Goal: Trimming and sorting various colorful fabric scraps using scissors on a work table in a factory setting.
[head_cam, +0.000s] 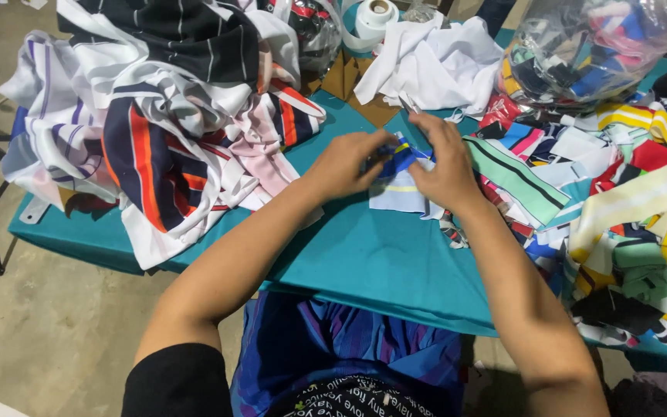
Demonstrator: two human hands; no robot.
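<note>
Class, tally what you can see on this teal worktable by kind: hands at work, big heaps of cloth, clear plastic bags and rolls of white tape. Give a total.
Hands: 2, the left hand and right hand, both on a small blue cloth piece
Cloth heaps: 3
Clear plastic bags: 2
White tape rolls: 1
Total: 8

table [364, 255] – teal cover | striped garment heap [164, 116] | scrap pile [627, 193]

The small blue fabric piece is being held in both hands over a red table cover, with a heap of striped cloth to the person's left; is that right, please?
Not quite: the table cover is teal, not red, as the head view shows. The rest holds: the left hand and right hand both hold the small blue fabric piece, and the heap of striped cloth lies to the person's left.
</note>
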